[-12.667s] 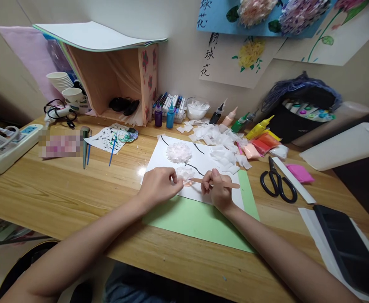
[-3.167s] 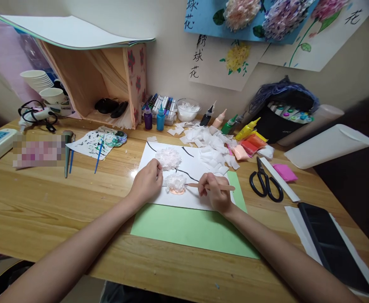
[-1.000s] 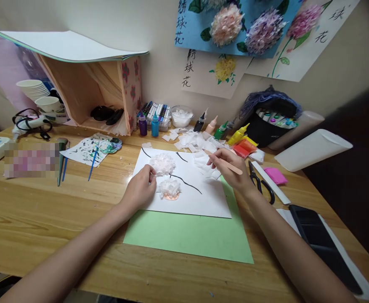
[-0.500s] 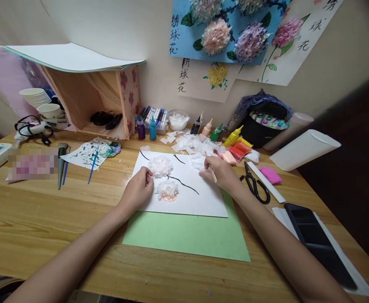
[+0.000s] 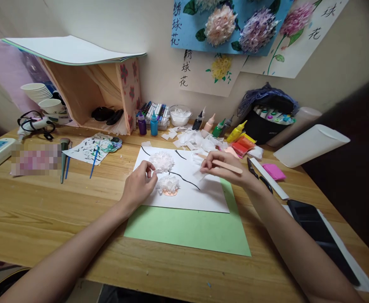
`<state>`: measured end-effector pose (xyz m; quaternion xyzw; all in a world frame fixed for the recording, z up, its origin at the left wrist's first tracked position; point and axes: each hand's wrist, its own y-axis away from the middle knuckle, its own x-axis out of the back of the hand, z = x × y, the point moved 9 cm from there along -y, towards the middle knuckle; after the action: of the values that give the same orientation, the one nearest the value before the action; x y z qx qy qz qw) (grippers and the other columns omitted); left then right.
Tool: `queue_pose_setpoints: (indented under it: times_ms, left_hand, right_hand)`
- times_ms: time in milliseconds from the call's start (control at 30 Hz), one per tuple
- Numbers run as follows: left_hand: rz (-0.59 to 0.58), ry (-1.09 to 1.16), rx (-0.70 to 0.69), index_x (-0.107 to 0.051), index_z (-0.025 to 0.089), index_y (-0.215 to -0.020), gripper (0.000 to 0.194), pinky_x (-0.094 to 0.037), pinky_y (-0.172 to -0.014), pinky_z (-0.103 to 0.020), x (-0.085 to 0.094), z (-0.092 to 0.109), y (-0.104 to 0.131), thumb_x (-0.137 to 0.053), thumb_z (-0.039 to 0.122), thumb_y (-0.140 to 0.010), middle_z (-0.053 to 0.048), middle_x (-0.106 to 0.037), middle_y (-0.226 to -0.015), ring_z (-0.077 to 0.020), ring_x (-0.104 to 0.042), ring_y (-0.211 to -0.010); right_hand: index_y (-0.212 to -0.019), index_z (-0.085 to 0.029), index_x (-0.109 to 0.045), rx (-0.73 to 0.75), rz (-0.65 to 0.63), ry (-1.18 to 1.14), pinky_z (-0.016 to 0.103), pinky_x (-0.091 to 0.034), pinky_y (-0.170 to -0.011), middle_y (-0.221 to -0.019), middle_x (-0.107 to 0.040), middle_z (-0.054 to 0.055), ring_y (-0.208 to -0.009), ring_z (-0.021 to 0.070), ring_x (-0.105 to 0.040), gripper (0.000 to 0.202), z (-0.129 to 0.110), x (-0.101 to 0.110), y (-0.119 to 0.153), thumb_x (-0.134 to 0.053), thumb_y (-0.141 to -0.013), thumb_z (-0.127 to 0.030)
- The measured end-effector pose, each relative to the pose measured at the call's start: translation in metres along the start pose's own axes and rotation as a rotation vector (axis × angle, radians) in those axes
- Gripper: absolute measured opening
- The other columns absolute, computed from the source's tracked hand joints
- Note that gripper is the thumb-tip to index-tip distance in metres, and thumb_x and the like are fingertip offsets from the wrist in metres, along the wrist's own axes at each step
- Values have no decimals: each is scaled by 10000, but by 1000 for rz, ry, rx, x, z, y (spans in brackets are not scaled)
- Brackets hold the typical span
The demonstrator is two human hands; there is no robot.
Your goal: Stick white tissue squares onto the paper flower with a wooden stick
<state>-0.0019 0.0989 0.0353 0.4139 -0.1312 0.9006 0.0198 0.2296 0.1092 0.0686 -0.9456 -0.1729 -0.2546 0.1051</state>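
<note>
A white sheet (image 5: 184,198) with black curved lines bears two tissue-paper flowers. The upper paper flower (image 5: 161,162) is full and round; the lower paper flower (image 5: 168,184) shows a peach base at its front edge. Beside their left side is my left hand (image 5: 140,181), its fingers curled and thumb close to the forefinger; whatever they may hold is hidden. Over the sheet's right part, my right hand (image 5: 224,164) grips a wooden craft stick (image 5: 230,166) lying across the fingers. A thin white tissue-paper piece (image 5: 197,174) hangs at its fingertips.
Green paper (image 5: 187,231) lies under the sheet. Behind are a heap of tissue squares (image 5: 200,139), paint bottles (image 5: 217,128) and a glass bowl (image 5: 180,115). To the right lie scissors (image 5: 265,184), pink clay (image 5: 274,171) and a black tray (image 5: 319,235); brushes (image 5: 94,162) lie left.
My right hand has lifted and turned over the sheet, bringing the craft stick across and the tissue piece away from the heap's side. My left hand has raised its fingers slightly. The view has shifted a little.
</note>
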Motion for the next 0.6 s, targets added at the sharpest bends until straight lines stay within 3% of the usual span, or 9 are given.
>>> queue_pose_setpoints:
  times_ms: [67,133,233,333,433,600]
  left_hand:
    - [-6,-7,-110,-504,198,-889,127,-360,-572,-233,-1,19,10,-456,303,-836,34,-521,-665,-105,-488,-573]
    - [-96,-19,-274,-540,195,-862,153,-344,-535,-220,-12,42,24,-450,318,-854,39,-519,-602,-91,-472,-521]
    - [-203,-83,-499,-586,190,-841,206,-323,-503,-225,-29,66,44,-415,295,-884,17,-579,-591,-90,-488,-503]
    - [-254,-152,-655,-605,188,-819,250,-319,-501,-239,-40,73,55,-387,275,-905,-11,-633,-641,-109,-539,-551]
    - [-266,-177,-694,-614,184,-822,270,-321,-503,-240,-43,71,55,-377,272,-916,-14,-640,-641,-115,-550,-560]
    - [-281,-127,-595,-612,178,-848,273,-333,-525,-222,-36,64,45,-370,282,-922,-4,-646,-670,-91,-518,-537]
  right_hand:
    - [-691,-166,-538,44,-166,-63,251,-477,-626,-769,-668,44,-715,151,-633,198,-3,-30,1,-653,-759,-312]
    - [-691,-162,-542,93,-263,-94,249,-479,-642,-775,-670,41,-712,139,-626,190,-4,-55,3,-641,-775,-300]
    - [-686,-162,-533,129,-278,-148,257,-487,-659,-790,-671,43,-723,139,-627,177,-1,-77,6,-613,-798,-274]
    - [-680,-169,-529,174,-214,-153,264,-492,-672,-803,-664,47,-745,146,-635,179,0,-84,8,-579,-824,-263]
    - [-686,-181,-533,277,-146,-103,274,-489,-696,-811,-650,46,-758,146,-622,178,-5,-85,8,-558,-843,-261]
    - [-725,-205,-538,405,25,23,288,-451,-684,-753,-613,32,-726,156,-560,166,-13,-76,7,-614,-818,-319]
